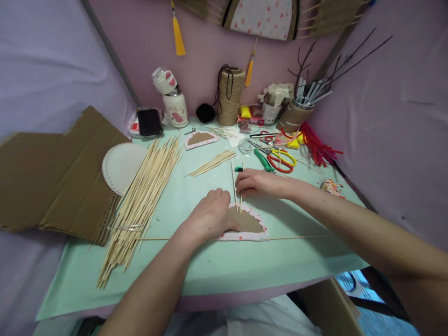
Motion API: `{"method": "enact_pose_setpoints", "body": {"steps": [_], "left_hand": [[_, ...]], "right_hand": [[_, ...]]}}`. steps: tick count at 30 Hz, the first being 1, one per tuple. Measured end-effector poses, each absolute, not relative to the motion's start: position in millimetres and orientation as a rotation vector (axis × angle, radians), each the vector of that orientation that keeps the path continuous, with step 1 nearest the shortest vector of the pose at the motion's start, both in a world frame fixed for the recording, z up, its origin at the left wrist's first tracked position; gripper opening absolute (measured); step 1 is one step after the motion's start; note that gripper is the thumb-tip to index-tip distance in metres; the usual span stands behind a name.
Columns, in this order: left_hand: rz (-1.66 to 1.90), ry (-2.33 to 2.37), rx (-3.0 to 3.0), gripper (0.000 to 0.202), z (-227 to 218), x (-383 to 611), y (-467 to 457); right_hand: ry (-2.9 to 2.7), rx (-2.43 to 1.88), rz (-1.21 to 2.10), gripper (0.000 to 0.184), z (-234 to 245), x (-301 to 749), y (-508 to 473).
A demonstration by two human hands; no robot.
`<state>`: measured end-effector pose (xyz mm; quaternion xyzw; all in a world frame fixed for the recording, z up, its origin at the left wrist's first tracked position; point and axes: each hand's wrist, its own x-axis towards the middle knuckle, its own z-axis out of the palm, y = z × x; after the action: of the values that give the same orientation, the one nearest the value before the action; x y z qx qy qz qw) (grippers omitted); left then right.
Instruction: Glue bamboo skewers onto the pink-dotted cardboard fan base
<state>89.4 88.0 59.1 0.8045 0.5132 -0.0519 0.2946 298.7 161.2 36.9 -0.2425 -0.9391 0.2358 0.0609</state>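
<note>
A brown cardboard half-disc [247, 223] with a dotted pink-and-white fabric border lies on the mint-green table top [210, 266]. My left hand [212, 212] presses down on its left part, fingers curled over it. My right hand [257, 182] pinches a thin bamboo skewer [234, 184] that runs from the half-disc's top edge away from me. A second short stick stands beside it at the fingertips. A long skewer [301, 237] lies along the half-disc's straight lower edge.
A big pile of bamboo skewers [143, 196] and a white paper plate [121, 165] lie left, next to cardboard sheets [59, 177]. Shorter sticks [212, 163], scissors [278, 158], red pipe cleaners [318, 147], a twine spool [230, 95] and a second half-disc [201, 138] sit farther back.
</note>
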Motion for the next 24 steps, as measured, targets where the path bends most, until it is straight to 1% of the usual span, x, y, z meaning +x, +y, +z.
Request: {"method": "enact_pose_setpoints", "body": {"steps": [4,24], "left_hand": [[-0.128,1.377,2.173,0.041,56.3,89.4,86.3],[-0.14,1.397,2.173,0.041,56.3,90.7,86.2]], "right_hand": [[-2.857,-0.737,0.699,0.017,37.3,297.6,161.9],[-2.888,-0.844,0.641,0.015,39.8,293.8,162.0]]}}
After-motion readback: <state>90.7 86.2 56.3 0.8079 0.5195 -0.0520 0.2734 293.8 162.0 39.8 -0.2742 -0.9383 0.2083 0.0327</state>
